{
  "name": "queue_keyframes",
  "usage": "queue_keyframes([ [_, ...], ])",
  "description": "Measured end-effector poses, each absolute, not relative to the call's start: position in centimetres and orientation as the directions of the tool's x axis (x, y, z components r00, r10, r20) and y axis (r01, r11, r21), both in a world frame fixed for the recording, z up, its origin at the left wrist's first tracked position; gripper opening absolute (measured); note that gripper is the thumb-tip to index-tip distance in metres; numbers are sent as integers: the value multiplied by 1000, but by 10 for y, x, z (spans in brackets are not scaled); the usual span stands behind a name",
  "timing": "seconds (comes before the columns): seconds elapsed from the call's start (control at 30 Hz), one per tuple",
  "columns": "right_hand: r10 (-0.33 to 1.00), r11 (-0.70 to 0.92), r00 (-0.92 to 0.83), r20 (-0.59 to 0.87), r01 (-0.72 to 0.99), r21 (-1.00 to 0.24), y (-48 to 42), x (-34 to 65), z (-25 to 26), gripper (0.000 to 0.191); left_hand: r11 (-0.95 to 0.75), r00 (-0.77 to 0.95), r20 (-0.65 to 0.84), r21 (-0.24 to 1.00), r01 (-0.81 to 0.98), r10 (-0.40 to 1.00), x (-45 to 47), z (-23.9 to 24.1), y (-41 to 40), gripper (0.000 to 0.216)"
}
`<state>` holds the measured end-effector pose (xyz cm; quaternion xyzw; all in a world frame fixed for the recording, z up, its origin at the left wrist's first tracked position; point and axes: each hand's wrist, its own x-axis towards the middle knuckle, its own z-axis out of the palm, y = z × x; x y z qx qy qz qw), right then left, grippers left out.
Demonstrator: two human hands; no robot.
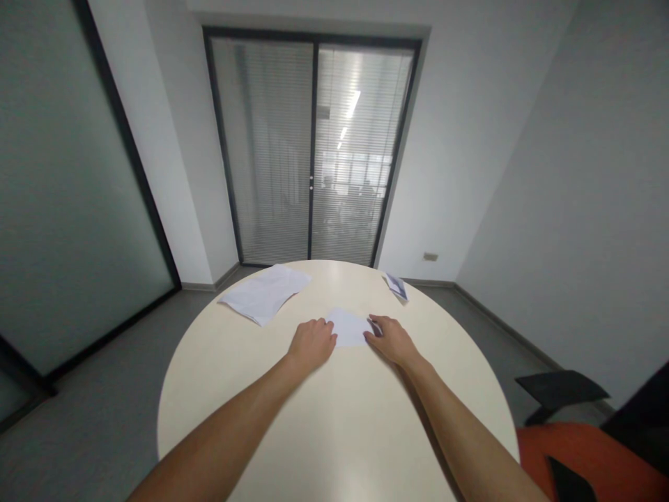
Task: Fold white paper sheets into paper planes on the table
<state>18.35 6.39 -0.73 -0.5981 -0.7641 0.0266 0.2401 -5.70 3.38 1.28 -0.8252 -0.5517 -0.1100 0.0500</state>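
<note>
A small white piece of paper (349, 328) lies on the round, cream-coloured table (334, 418), between my two hands. My left hand (312, 343) has its fingers curled at the paper's left edge, thumb near the lower corner. On the opposite side, my right hand (393, 340) grips the right edge, thumb below and fingers above, with a darker bit of the paper showing between them. Towards the far left of the table rests a larger white sheet (266, 293), slightly creased. A folded paper with a bluish-grey printed face (397, 286) sits near the far right rim.
An orange chair (569, 453) with black armrests stands at the right, close to the table. Beyond the table is a glass partition with blinds (272, 153). White walls and a frosted glass panel (67, 174) surround the grey floor.
</note>
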Motion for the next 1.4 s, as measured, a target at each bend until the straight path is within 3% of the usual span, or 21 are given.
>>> queue_keyframes([
  [0.27,896,414,-297,329,826,-383,60,180,2,28,-334,297,279,98,937,913,-61,8,33,42],
  [0.57,730,672,-582,358,519,-528,52,173,1,10,-360,289,330,177,916,899,-74,-3,44,55],
  [0.77,687,701,-622,375,431,-569,50,174,-4,21,-448,397,239,220,867,886,-84,-9,53,68],
  [1.07,661,728,-643,386,425,-538,44,167,0,27,-536,476,278,213,817,835,-90,-16,62,61],
  [1.3,683,718,-645,343,506,-479,45,165,0,31,-589,501,376,167,791,779,-80,-4,57,30],
  [1.4,686,717,-653,322,528,-455,46,163,2,32,-624,545,364,148,767,756,-76,-1,51,26],
])
